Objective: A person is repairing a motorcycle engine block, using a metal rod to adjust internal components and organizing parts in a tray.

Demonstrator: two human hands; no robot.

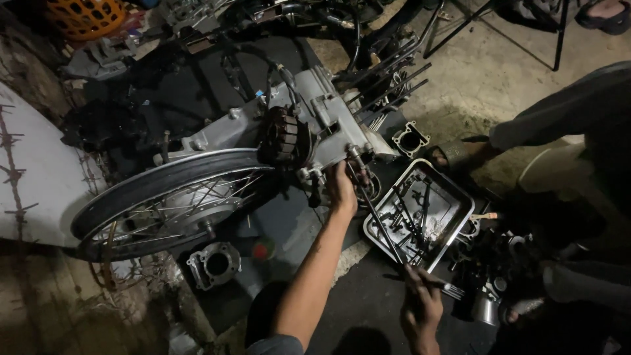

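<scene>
So we're down on the floor with the engine case (328,121) lying on its side, rear wheel (171,200) just to its left, and the dark stator coil (284,138) sitting on the case's near face. Our left hand (342,187) is up against the lower edge of the case, fingers curled around the top of a long thin tool (381,227), probably a long screwdriver or T-handle, hard to tell in this light. Our right hand (420,302) is below the case, closed on the tool's bottom end, so both grips are wrapped tight on the same shaft.

Looks to us like we're mid-way through working a fastener at the bottom of the case, left hand steadying the tip, right hand doing the turning. Next move probably calls for keeping the shaft square to the fastener so it doesn't slip off.

Right of the case there's a metal tray (460,197) with loose parts in it, a cylinder (213,263) lies below the wheel, and another person's foot (453,154) sits near the tray.
</scene>
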